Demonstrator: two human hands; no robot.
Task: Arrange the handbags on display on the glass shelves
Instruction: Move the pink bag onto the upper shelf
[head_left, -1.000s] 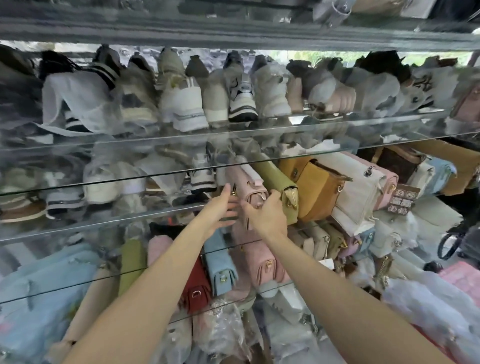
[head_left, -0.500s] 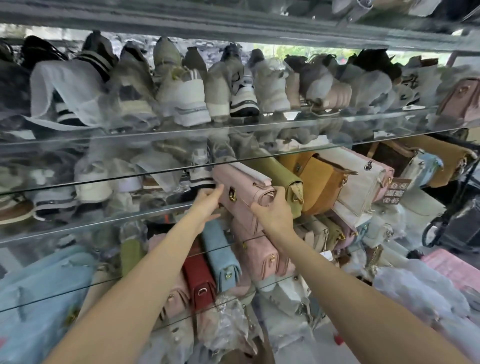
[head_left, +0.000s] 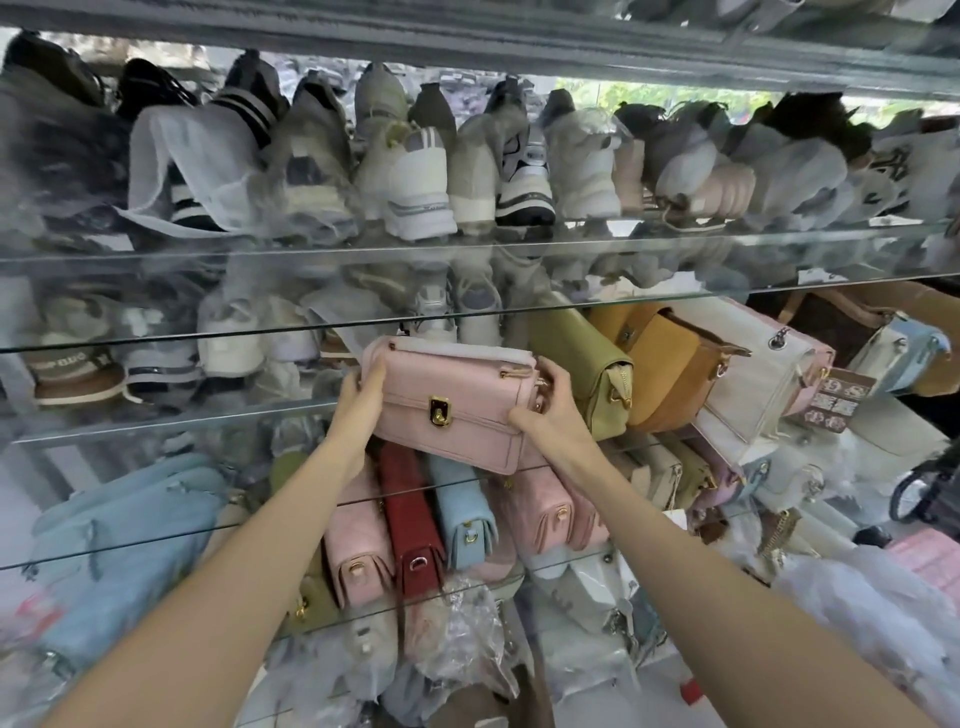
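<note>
A pale pink handbag with a gold clasp is held in front of the middle glass shelf, its front turned toward me. My left hand grips its left end and my right hand grips its right end by the strap ring. To its right stand an olive green handbag, a mustard handbag and a cream handbag in a row. On the shelf below stand a pink handbag, a dark red handbag and a light blue handbag.
Sneakers fill the upper glass shelf and the left part of the middle one. Light blue bags lie at the lower left. Plastic-wrapped goods pile up below, and more bags crowd the right side.
The pink handbag has come out of the row and turned from edge-on to face me. Both hands now hold its ends.
</note>
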